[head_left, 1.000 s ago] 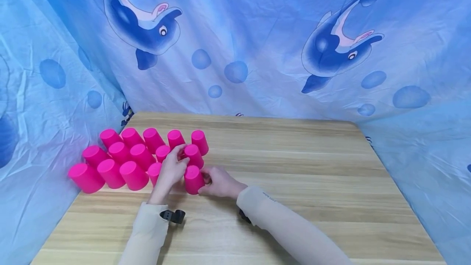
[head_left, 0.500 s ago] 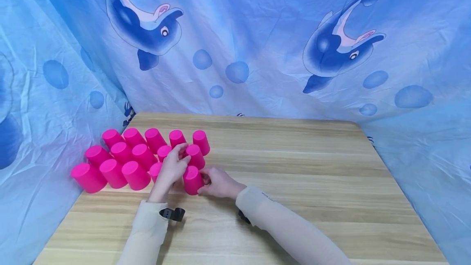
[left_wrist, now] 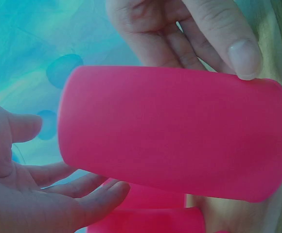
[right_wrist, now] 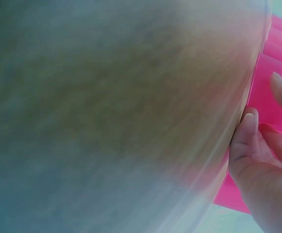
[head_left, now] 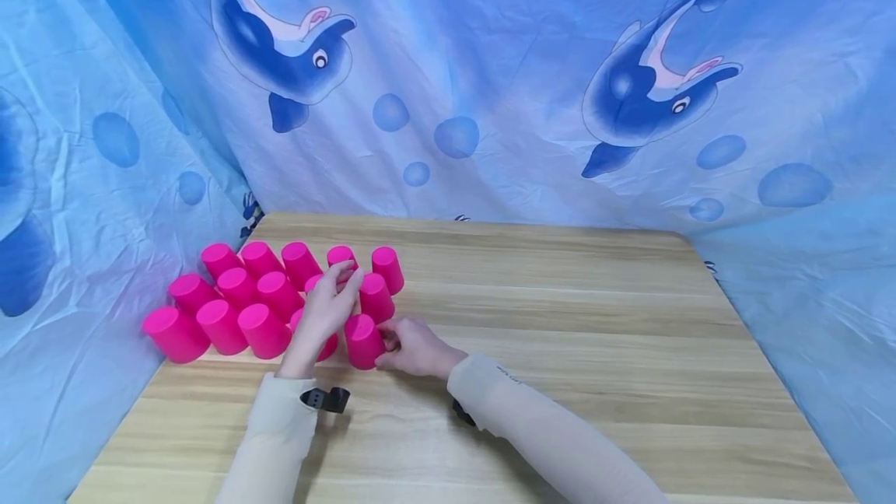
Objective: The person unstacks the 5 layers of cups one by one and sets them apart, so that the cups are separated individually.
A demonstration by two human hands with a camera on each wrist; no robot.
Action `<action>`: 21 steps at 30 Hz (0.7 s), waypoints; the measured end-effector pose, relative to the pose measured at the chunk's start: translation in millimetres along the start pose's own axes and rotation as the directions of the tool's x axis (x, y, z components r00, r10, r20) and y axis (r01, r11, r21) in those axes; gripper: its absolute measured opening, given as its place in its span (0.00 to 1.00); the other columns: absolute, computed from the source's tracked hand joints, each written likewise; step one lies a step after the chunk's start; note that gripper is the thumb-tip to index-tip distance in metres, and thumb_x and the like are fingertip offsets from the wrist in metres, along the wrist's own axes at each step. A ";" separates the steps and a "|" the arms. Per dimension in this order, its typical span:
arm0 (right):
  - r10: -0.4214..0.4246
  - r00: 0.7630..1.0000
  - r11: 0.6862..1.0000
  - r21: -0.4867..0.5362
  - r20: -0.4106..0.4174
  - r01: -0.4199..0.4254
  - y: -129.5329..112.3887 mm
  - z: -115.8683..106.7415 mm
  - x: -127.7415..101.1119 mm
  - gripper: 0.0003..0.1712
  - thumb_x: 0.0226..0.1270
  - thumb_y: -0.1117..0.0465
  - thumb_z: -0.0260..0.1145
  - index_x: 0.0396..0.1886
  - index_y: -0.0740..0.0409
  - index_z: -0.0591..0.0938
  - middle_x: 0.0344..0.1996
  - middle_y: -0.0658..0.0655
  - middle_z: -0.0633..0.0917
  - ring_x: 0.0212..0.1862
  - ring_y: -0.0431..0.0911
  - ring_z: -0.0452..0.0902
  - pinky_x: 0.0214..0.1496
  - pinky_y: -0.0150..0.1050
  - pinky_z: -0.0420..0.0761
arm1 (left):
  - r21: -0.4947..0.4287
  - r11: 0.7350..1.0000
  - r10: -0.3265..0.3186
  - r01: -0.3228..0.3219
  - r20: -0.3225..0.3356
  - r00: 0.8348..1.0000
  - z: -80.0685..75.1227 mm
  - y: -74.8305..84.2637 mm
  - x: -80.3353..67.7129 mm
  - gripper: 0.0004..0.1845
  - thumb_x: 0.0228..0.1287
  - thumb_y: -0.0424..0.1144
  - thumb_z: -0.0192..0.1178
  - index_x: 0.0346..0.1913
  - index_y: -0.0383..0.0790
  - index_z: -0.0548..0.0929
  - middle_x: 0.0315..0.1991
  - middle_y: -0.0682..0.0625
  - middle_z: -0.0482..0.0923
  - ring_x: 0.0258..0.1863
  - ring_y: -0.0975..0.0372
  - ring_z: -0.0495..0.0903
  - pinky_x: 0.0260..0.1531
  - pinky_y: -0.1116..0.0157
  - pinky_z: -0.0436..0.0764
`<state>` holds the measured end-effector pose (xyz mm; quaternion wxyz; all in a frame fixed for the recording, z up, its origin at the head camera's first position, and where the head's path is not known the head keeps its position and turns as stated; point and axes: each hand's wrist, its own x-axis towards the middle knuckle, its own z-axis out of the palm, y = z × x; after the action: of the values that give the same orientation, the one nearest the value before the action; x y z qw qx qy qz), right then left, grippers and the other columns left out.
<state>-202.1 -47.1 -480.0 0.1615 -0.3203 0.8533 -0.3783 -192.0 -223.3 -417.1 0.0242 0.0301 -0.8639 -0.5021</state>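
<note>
Upside-down pink plastic cups stand in three rows on the wooden table. My right hand (head_left: 416,347) holds the front-right cup (head_left: 364,342) low on its right side, thumb toward me and curled fingers behind. That cup (left_wrist: 180,131) fills the middle of the left wrist view, with the right thumb on its edge. My left hand (head_left: 327,309) is raised over the cups just left of it, fingers extended and apart, hiding parts of the cups beneath. At the right edge of the right wrist view, my right fingers lie against the pink cup (right_wrist: 267,92).
Behind the held cup stand a middle-row cup (head_left: 376,298) and a back-row cup (head_left: 387,271). Several more cups, such as the far-left front one (head_left: 178,335), spread leftward. A wooden tabletop (head_left: 595,348) extends right. Blue dolphin-print cloth (head_left: 490,45) hangs behind.
The held cup has shifted slightly left with my right hand, toward its row. My left hand has lifted a little and its fingers have moved off the middle-row cups. The head view has turned slightly.
</note>
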 end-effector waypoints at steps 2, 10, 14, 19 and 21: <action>-0.001 1.000 1.000 0.004 -0.003 0.001 1.0 0.4 0.4 0.31 0.54 0.60 0.75 0.59 0.60 0.77 0.35 0.49 0.79 0.33 0.38 0.74 0.38 0.26 0.76 | 0.003 1.000 0.014 -0.014 -0.016 1.000 -1.0 2.5 0.1 0.39 0.68 0.61 0.48 0.73 0.38 0.58 0.65 0.38 0.64 0.63 0.46 0.66 0.57 0.49 0.70; -0.003 1.000 1.000 0.025 -0.004 0.004 3.7 -0.6 -0.5 0.32 0.55 0.59 0.75 0.61 0.57 0.77 0.36 0.46 0.80 0.34 0.37 0.75 0.38 0.26 0.77 | 0.056 0.998 0.047 -0.043 -0.067 0.997 -7.1 11.3 1.2 0.34 0.71 0.60 0.42 0.70 0.40 0.63 0.60 0.38 0.69 0.59 0.46 0.69 0.56 0.45 0.69; -0.016 1.000 1.000 0.019 0.001 0.016 4.5 -1.4 -1.5 0.33 0.55 0.61 0.75 0.62 0.58 0.76 0.37 0.47 0.81 0.34 0.36 0.75 0.38 0.26 0.77 | 0.086 0.994 0.069 -0.062 -0.085 0.994 -9.9 13.3 4.4 0.34 0.72 0.61 0.39 0.68 0.39 0.65 0.55 0.38 0.72 0.54 0.47 0.70 0.56 0.46 0.69; -0.046 0.999 0.999 0.002 0.017 0.046 5.9 -3.1 -3.4 0.32 0.57 0.61 0.73 0.62 0.58 0.76 0.37 0.48 0.81 0.34 0.36 0.75 0.38 0.24 0.76 | 0.123 0.988 0.111 -0.098 -0.104 0.988 -11.8 13.5 10.4 0.27 0.74 0.58 0.37 0.52 0.38 0.74 0.38 0.39 0.73 0.43 0.49 0.74 0.47 0.49 0.72; -0.049 0.999 0.999 -0.003 0.021 0.049 8.0 -4.8 -4.9 0.31 0.58 0.61 0.73 0.62 0.59 0.76 0.36 0.48 0.81 0.33 0.36 0.75 0.38 0.25 0.76 | 0.132 0.986 0.116 -0.102 -0.100 0.988 -12.5 12.6 13.0 0.25 0.74 0.58 0.38 0.46 0.38 0.73 0.33 0.40 0.72 0.39 0.49 0.74 0.43 0.51 0.72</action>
<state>-204.3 -37.2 -482.6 0.1606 -0.3452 0.8442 -0.3774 -204.4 -229.0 -399.8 0.0962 0.0111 -0.8918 -0.4420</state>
